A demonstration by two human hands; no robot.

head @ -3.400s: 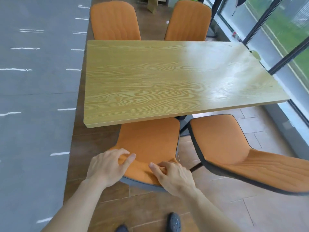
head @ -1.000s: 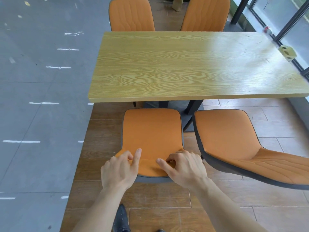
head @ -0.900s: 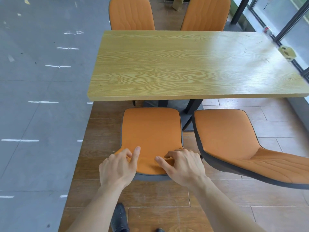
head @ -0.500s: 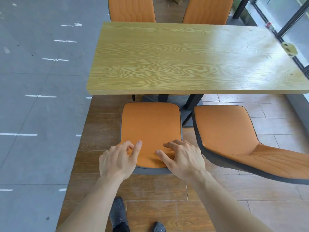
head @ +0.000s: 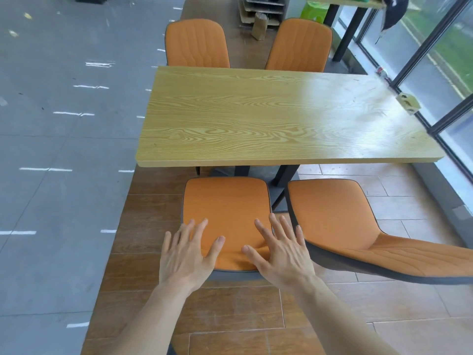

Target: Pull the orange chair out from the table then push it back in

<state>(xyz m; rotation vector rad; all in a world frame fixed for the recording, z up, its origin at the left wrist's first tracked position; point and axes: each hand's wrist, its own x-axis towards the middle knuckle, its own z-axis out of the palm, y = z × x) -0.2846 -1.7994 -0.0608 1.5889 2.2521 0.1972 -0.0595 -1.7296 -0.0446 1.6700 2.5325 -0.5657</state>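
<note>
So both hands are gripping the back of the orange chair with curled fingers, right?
Not quite. In the head view the left hand and right hand are at the back of the orange chair, but their fingers are straight and spread, not curled.

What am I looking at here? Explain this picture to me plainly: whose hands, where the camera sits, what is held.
There is no machine. A person wears a camera on the head, which looks forward and down, so you see their own two bare arms. The left hand and right hand are spread with straight fingers over the back edge of an orange chair; they hold nothing. That chair stands just short of a wooden table, whose top shows nothing lying on it. A second chair stands to the right, turned at an angle, and two more chairs face you across the table.
</note>
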